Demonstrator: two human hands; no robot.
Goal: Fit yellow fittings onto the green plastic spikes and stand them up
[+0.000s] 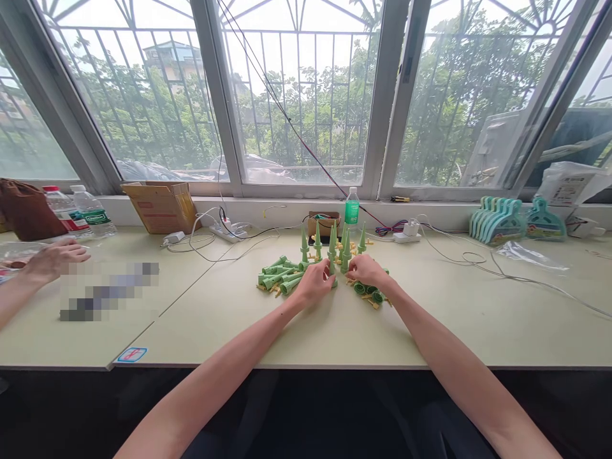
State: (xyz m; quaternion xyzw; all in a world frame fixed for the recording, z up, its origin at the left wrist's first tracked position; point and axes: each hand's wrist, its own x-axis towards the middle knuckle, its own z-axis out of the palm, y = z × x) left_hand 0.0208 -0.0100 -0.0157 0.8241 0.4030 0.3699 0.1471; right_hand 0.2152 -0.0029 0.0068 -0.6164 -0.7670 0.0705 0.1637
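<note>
The front edge of the tabletop (306, 349) runs across below the green cones (305, 247), a pale strip of surface lying between. To the right, the surface stretches toward a loose white cable (502, 274) and pale green hangers (497, 222); behind the cones, a small cardboard box (313, 224) and a green-labelled bottle (352, 209) bound the space.

The left hand (315, 284) has its grip closed around the lower part of an upright cone. The right hand (367, 270) is just beside another standing cone; its fingertips are hard to make out, so whether its grip holds anything cannot be told. Another person's hand (55, 258) enters at left, arm cut off, near a pixelated patch.

The cones look like smooth plastic, tapering to points; more lie heaped on both sides, some showing round hollow ends, among small yellow pieces (374, 305).
</note>
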